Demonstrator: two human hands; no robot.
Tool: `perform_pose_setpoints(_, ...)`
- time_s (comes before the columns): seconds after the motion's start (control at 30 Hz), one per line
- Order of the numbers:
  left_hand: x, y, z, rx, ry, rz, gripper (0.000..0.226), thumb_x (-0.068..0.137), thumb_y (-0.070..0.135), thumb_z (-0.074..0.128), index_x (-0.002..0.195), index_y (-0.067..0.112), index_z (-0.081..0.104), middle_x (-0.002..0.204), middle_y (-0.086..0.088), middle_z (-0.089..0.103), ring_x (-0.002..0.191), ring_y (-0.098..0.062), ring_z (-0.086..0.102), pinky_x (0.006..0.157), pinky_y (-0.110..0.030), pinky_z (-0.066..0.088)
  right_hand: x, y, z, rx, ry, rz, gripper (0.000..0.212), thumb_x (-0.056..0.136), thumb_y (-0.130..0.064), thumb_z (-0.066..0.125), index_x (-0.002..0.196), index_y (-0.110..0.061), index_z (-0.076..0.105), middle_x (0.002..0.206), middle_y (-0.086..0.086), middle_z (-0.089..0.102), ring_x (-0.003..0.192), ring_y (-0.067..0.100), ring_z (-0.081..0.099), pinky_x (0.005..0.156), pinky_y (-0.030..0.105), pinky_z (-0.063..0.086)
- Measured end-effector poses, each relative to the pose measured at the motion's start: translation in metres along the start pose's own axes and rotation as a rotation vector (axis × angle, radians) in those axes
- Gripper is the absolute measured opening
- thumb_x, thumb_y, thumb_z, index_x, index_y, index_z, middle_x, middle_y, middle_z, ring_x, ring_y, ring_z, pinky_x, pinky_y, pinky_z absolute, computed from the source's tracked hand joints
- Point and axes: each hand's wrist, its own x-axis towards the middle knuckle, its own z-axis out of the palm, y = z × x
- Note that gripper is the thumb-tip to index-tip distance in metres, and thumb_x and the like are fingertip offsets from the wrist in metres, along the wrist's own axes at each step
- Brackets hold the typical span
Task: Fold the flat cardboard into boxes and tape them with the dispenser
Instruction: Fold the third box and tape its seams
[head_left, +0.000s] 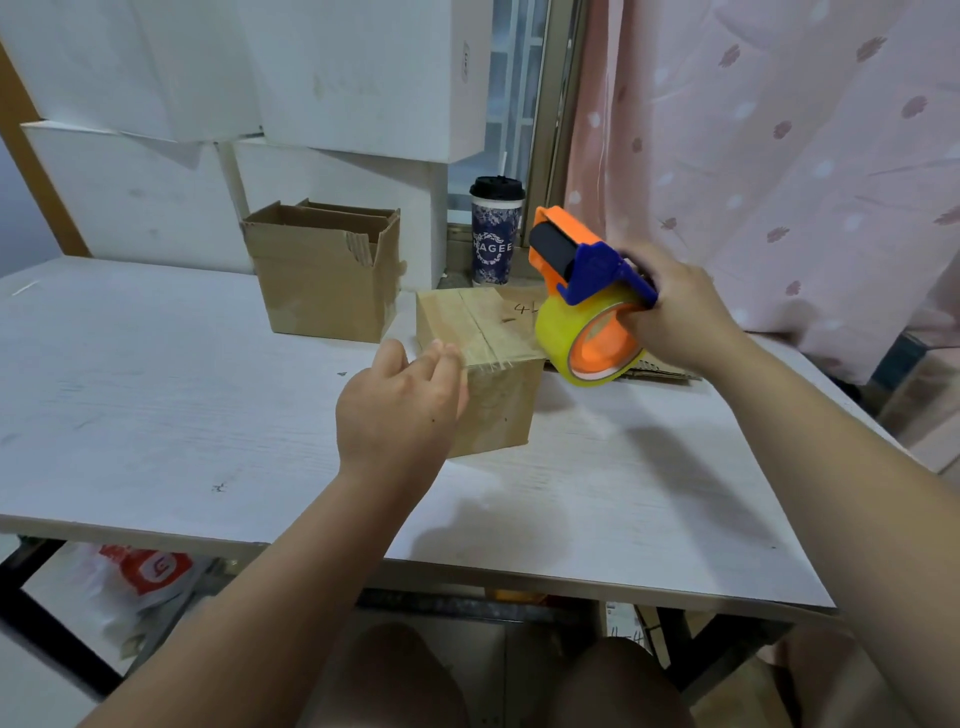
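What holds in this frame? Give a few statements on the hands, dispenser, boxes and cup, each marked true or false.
1. An open box stands behind the closed box, to its left. True.
2. The right hand grips the tape dispenser. True.
3. The dispenser rests on the closed box. False: it is held up at that box's right.
4. The cup has a black lid. True.
5. The left hand holds the cup. False: it is at the closed box; the cup stands at the back.
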Motion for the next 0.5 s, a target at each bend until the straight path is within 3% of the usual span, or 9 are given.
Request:
perform_pose_setpoints(0.1, 0.001, -0.001, -0.002, -0.005, 0.001, 0.020, 0.009, 0.083, 0.019, 0.069, 0.083, 0.010, 0.072, 0.058, 0.001, 0.064, 0.055, -0.019, 0.046, 0.045, -0.020, 0.019, -0.001, 0.005, 0.004, 0.029, -0.039, 0.045, 0.060, 0.063, 0.001, 0.047, 0.111, -0.034, 0.055, 0.074, -0.030, 0.056, 0.068, -0.017, 0.049, 0.053, 0.001, 0.032)
perform_pose_setpoints(0.23, 0.001, -0.002, -0.004, -0.013, -0.011, 0.045, 0.010, 0.083, 0.018, 0.069, 0.084, 0.008, 0.072, 0.064, -0.001, 0.068, 0.055, -0.021, 0.048, 0.045, -0.021, 0.021, -0.004, 0.010, 0.007, 0.052, -0.011, 0.066, 0.063, 0.068, 0.012, 0.050, 0.105, -0.039, 0.052, 0.076, -0.023, 0.053, 0.070, -0.017, 0.049, 0.052, 0.001, 0.033)
perform_pose_setpoints(0.33, 0.001, -0.002, -0.004, -0.017, -0.008, 0.051, 0.011, 0.084, 0.018, 0.068, 0.086, 0.008, 0.073, 0.067, -0.002, 0.069, 0.055, -0.021, 0.048, 0.045, -0.021, 0.022, -0.004, 0.011, 0.006, 0.050, -0.031, 0.050, 0.059, 0.063, -0.001, 0.048, 0.110, -0.034, 0.056, 0.075, -0.027, 0.056, 0.072, -0.016, 0.049, 0.055, 0.001, 0.034)
perform_pose_setpoints(0.4, 0.001, -0.002, -0.003, -0.020, -0.004, 0.056, 0.011, 0.084, 0.018, 0.068, 0.086, 0.008, 0.072, 0.068, -0.003, 0.070, 0.055, -0.022, 0.049, 0.045, -0.021, 0.023, -0.005, 0.013, 0.009, 0.038, -0.043, 0.055, 0.063, 0.059, -0.007, 0.045, 0.113, -0.037, 0.056, 0.080, -0.039, 0.056, 0.075, -0.017, 0.049, 0.054, 0.001, 0.034)
perform_pose_setpoints(0.47, 0.002, -0.001, -0.003, -0.019, -0.004, 0.054, 0.011, 0.084, 0.018, 0.068, 0.085, 0.008, 0.072, 0.069, -0.003, 0.070, 0.056, -0.022, 0.051, 0.045, -0.021, 0.024, -0.006, 0.017, 0.014, 0.017, -0.037, 0.100, 0.063, 0.059, -0.011, 0.043, 0.106, -0.053, 0.051, 0.084, -0.042, 0.053, 0.075, -0.011, 0.051, 0.055, 0.010, 0.038)
perform_pose_setpoints(0.5, 0.002, -0.001, -0.003, -0.022, -0.001, 0.053, 0.011, 0.084, 0.017, 0.068, 0.085, 0.007, 0.072, 0.069, -0.003, 0.070, 0.057, -0.023, 0.051, 0.045, -0.021, 0.024, -0.007, 0.020, 0.017, 0.009, -0.028, 0.144, 0.062, 0.059, -0.015, 0.043, 0.102, -0.059, 0.047, 0.085, -0.036, 0.056, 0.075, -0.003, 0.054, 0.058, 0.021, 0.043)
